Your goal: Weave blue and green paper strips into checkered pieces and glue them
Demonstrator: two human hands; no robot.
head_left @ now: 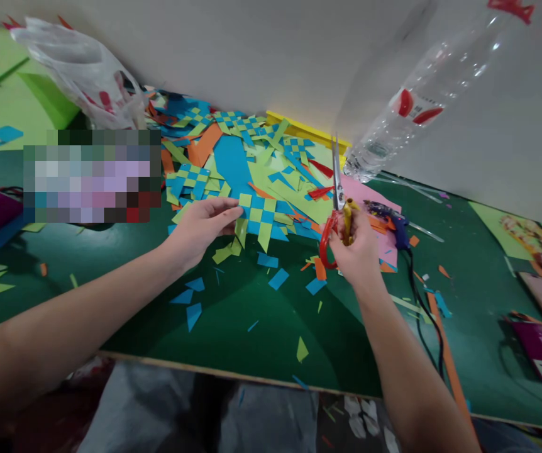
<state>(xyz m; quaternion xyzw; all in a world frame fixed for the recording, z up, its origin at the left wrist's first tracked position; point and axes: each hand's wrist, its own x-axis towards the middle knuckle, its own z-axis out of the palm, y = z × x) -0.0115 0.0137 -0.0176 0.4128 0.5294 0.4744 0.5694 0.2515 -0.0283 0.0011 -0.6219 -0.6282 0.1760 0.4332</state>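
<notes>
My left hand point(202, 226) pinches the left edge of a small woven paper mat point(259, 217) of blue and lime-green strips, just above the green table point(233, 327). My right hand point(358, 248) is closed round the red and yellow handles of a pair of scissors point(336, 207), blades pointing up and away, to the right of the mat. The blades look closed and do not touch the mat.
A heap of blue, green and orange paper strips and woven mats point(247, 148) lies behind. A clear plastic bottle point(417, 104) leans against the wall. A glue gun point(393, 220) with a black cord, a white plastic bag point(82, 69) and paper scraps surround them.
</notes>
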